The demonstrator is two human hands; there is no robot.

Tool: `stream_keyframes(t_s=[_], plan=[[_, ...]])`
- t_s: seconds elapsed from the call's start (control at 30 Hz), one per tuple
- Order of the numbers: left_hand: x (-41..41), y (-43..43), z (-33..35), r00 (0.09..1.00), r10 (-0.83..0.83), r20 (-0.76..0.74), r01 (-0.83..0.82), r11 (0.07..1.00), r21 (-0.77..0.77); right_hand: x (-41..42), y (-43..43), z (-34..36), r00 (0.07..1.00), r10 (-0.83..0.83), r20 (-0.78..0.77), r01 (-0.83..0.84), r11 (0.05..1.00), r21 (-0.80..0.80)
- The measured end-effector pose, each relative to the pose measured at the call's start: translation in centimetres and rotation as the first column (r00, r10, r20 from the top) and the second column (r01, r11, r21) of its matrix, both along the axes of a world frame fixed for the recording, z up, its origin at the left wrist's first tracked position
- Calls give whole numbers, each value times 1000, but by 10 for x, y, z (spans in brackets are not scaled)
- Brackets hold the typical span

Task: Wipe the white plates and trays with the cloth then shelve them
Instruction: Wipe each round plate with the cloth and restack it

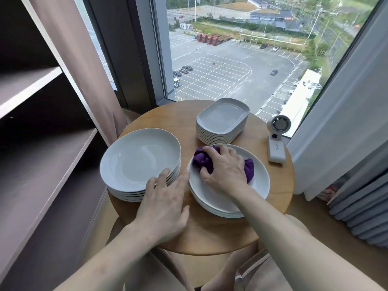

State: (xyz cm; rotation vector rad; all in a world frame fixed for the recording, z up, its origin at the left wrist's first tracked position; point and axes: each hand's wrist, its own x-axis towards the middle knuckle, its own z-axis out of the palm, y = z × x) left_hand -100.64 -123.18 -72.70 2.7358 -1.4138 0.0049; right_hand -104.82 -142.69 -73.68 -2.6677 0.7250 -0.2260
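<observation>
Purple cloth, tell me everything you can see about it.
The purple cloth is a soft, plush-looking fabric, bunched into a wad. It lies inside the top plate of the near right stack, toward its far side. The right hand covers its middle, fingers curled into it, so only its two ends show.

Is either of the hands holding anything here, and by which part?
The right hand grips the purple cloth around its bunched middle, on the right stack's top plate. The left hand holds nothing, fingers straight beside the left stack.
</observation>
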Motion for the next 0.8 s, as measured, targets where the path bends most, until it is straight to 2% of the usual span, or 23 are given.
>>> stream_keyframes(t_s=[0.1, 0.43, 0.8], plan=[[2, 1, -3, 1000, -11, -12, 11, 1000, -2, 0, -10, 1, 998, -60, -23, 58, 995, -79], [5, 2, -4, 1000, -9, -23, 9, 1000, -27, -26, -25, 4, 980, -129, -149, 69, 932, -357], [3, 1, -3, 999, 5, -35, -6, 1000, -25, -68, 0, 19, 960, -86, -265, 14, 965, -263]])
